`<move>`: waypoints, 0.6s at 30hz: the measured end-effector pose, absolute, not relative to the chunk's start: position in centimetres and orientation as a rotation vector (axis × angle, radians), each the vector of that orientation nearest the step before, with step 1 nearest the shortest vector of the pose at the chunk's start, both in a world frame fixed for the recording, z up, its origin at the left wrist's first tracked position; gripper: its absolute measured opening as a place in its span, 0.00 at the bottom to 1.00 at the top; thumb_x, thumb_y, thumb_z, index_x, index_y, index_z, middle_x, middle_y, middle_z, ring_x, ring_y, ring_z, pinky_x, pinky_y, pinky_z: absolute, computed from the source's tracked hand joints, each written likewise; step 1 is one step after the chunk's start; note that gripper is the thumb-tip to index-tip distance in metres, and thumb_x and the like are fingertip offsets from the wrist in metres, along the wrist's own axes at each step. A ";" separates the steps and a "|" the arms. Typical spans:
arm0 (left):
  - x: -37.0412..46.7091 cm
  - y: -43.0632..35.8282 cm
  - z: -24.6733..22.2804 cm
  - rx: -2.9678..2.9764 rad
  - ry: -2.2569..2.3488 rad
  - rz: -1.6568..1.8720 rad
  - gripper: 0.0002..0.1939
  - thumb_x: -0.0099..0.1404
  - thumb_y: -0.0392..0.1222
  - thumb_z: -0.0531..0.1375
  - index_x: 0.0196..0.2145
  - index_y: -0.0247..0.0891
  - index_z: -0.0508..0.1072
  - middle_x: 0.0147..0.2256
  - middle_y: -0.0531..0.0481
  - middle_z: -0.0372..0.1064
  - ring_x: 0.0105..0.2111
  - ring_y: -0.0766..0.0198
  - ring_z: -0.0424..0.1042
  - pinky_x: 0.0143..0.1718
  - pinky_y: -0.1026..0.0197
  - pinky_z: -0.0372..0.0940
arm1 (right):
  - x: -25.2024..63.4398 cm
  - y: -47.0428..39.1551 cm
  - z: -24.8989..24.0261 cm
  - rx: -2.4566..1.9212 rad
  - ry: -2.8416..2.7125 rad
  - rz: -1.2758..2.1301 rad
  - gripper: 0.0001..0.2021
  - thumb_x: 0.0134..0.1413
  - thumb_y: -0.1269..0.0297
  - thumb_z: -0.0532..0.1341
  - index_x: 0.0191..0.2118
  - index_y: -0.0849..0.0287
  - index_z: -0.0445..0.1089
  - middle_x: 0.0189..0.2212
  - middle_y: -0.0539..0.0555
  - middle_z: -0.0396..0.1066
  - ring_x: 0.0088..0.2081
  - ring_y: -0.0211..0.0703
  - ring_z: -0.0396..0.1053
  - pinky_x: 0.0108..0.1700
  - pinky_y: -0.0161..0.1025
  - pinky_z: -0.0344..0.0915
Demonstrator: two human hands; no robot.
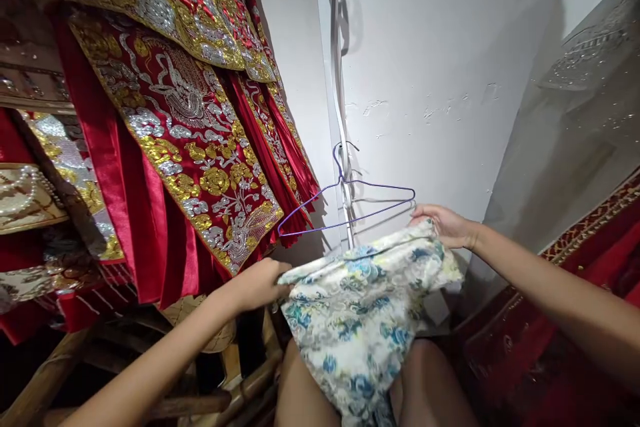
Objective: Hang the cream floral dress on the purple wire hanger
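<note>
A white garment with a blue and yellow floral print (355, 320) is stretched between my two hands, its lower part hanging over my legs. My left hand (265, 285) is closed on its left upper corner. At the right upper corner, my right hand (443, 223) grips the fabric. Just above the garment a thin purple wire hanger (345, 222) hangs by its hook from a white rack strip on the wall, with nothing on it.
Red embroidered costumes (200, 127) in gold and silver hang at the left. Below them stands a bamboo frame (50, 373). A white wall (440, 67) lies ahead. More red fabric with gold trim (565, 320) is at the right.
</note>
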State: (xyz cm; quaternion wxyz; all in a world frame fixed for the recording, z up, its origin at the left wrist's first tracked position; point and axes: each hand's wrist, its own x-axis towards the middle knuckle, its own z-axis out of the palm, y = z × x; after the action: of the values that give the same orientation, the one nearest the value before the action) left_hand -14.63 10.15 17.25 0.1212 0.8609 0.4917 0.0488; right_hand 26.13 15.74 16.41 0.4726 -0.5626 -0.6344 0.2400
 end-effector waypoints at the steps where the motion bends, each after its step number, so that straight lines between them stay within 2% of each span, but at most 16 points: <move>1: -14.9 10.8 17.4 2.499 1.447 0.177 0.06 0.61 0.43 0.58 0.30 0.41 0.74 0.31 0.46 0.76 0.31 0.54 0.73 0.36 0.59 0.61 | 25.8 16.1 16.5 -1.325 -1.559 0.785 0.21 0.61 0.58 0.58 0.21 0.66 0.75 0.20 0.59 0.75 0.25 0.45 0.74 0.31 0.40 0.66; 3: -15.5 12.1 17.1 2.489 1.474 0.294 0.07 0.58 0.39 0.58 0.33 0.40 0.75 0.35 0.45 0.78 0.36 0.53 0.74 0.40 0.58 0.63 | 24.6 16.6 16.3 -1.178 -1.610 1.079 0.16 0.55 0.57 0.62 0.25 0.65 0.76 0.23 0.60 0.76 0.27 0.48 0.75 0.33 0.42 0.66; 5: -15.9 13.0 16.3 2.487 1.539 0.424 0.08 0.54 0.35 0.58 0.33 0.40 0.74 0.38 0.43 0.78 0.41 0.50 0.74 0.47 0.55 0.64 | 23.0 16.9 15.7 -1.128 -1.754 0.996 0.12 0.45 0.59 0.68 0.33 0.63 0.78 0.29 0.58 0.79 0.32 0.51 0.75 0.36 0.42 0.67; 7: -16.1 13.7 15.5 2.487 1.671 0.559 0.05 0.51 0.33 0.58 0.28 0.41 0.70 0.38 0.40 0.76 0.43 0.47 0.73 0.49 0.53 0.64 | 21.7 17.5 15.0 -1.179 -1.905 0.725 0.20 0.40 0.67 0.69 0.45 0.60 0.78 0.40 0.58 0.80 0.40 0.53 0.75 0.42 0.43 0.67; 9: -16.0 14.1 15.2 2.495 1.785 0.675 0.05 0.52 0.34 0.59 0.25 0.42 0.64 0.37 0.38 0.73 0.42 0.46 0.73 0.47 0.51 0.66 | 20.9 18.2 14.4 -1.248 -1.968 0.497 0.29 0.42 0.74 0.64 0.56 0.58 0.73 0.51 0.60 0.76 0.48 0.54 0.73 0.48 0.43 0.65; 10: -15.9 14.1 15.2 2.502 1.809 0.723 0.06 0.53 0.35 0.58 0.25 0.43 0.62 0.36 0.39 0.72 0.42 0.46 0.72 0.46 0.51 0.66 | 20.8 18.6 14.1 -1.270 -1.991 0.446 0.31 0.43 0.77 0.61 0.58 0.58 0.72 0.54 0.61 0.75 0.50 0.54 0.72 0.49 0.42 0.65; 12: -15.5 14.0 15.4 2.501 1.817 0.770 0.07 0.56 0.38 0.58 0.25 0.43 0.61 0.35 0.40 0.71 0.40 0.48 0.72 0.45 0.52 0.65 | 20.9 18.9 13.6 -1.299 -2.034 0.425 0.26 0.45 0.78 0.57 0.52 0.60 0.75 0.48 0.60 0.78 0.48 0.52 0.74 0.46 0.39 0.64; 14: -15.0 13.6 15.5 2.454 1.798 0.698 0.06 0.59 0.40 0.58 0.26 0.41 0.63 0.33 0.42 0.71 0.38 0.50 0.72 0.43 0.53 0.64 | 21.4 18.8 13.3 -1.307 -2.055 0.418 0.17 0.45 0.77 0.55 0.39 0.59 0.77 0.39 0.56 0.80 0.42 0.49 0.74 0.41 0.36 0.63; 16: -14.7 13.3 15.5 2.358 1.737 0.497 0.08 0.60 0.44 0.58 0.26 0.40 0.66 0.31 0.44 0.72 0.35 0.51 0.72 0.40 0.54 0.64 | 21.9 18.0 13.1 -1.341 -2.038 0.369 0.12 0.45 0.75 0.55 0.32 0.58 0.74 0.32 0.54 0.78 0.36 0.47 0.72 0.36 0.35 0.60; 18: -14.6 13.0 15.2 2.252 1.651 0.337 0.11 0.60 0.47 0.58 0.24 0.40 0.68 0.28 0.46 0.73 0.32 0.52 0.72 0.37 0.55 0.63 | 22.3 17.1 12.9 -1.399 -2.019 0.287 0.10 0.42 0.74 0.54 0.30 0.57 0.70 0.27 0.52 0.74 0.30 0.45 0.68 0.32 0.35 0.55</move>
State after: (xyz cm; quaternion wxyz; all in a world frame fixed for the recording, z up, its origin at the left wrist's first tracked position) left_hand -14.56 13.00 15.17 0.1638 0.7899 0.5790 0.1182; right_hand 22.28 17.14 12.88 0.3280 -0.5343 -0.7714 0.1096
